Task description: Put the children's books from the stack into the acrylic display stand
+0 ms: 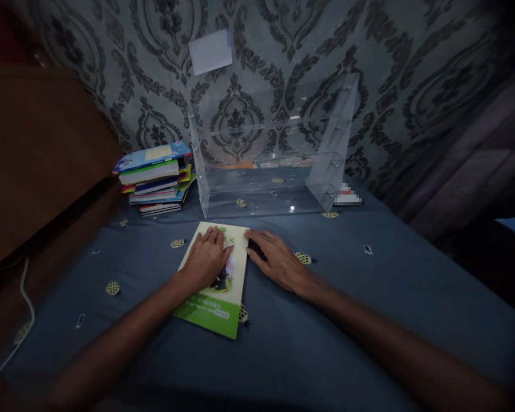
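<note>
Green-and-cream book (224,281) under the person's left hand (204,258), spread flat, palm down, thumb apart, right hand (278,260) loosely curved, ungripping, touching the book's right edge, book flat on blue patterned cloth (347,297), clear rack (337,134) beyond, stacked books (154,182) beside it at left.

Nearer than the clear rack (274,157), the book (229,286) is cream with a zigzag-edged green band and a partly hidden picture in dark and pink tones, while the cloth (347,252) under the rack is slate blue, scattered with yellow, black-spotted pineapples. Left of the rack, the pile (157,177) has a blue top cover with a pale yellow panel, over white, green, red and yellow edges; behind the rack, the wallpaper (274,46) is grey with darker damask scrolls.
</note>
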A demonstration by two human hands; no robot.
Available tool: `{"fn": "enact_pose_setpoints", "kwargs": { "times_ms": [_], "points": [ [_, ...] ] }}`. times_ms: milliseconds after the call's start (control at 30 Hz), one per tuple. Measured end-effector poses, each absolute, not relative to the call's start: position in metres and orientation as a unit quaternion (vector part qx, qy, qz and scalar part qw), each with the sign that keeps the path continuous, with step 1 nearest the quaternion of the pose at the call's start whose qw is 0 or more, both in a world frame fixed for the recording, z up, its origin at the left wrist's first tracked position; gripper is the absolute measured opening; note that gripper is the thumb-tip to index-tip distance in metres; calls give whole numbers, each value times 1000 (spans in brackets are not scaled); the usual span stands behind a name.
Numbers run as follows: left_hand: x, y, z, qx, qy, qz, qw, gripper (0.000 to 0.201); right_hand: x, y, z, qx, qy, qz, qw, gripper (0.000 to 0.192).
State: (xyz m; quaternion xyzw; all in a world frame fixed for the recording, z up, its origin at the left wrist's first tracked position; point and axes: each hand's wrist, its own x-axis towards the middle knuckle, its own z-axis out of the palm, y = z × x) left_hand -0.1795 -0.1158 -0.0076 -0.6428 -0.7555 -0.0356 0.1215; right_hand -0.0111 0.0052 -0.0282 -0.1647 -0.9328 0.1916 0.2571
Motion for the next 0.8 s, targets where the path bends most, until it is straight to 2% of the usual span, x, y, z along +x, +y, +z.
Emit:
{"fn": "enact_pose_setpoints", "kwargs": {
  "times_ms": [333,600,800],
  "points": [
    [-189,-105,-3,-669,-734,-49,109,37,-13,4,-24,-166,-940,183,235,40],
    [-188,-121,-17,-652,-742,-104,118,40,-8,-8,-31,-161,-949,162,218,42],
    [-187,-132,-3,-665,-739,-90,60,44,-3,-9,-32,-160,-947,159,230,44]
  ]
}}
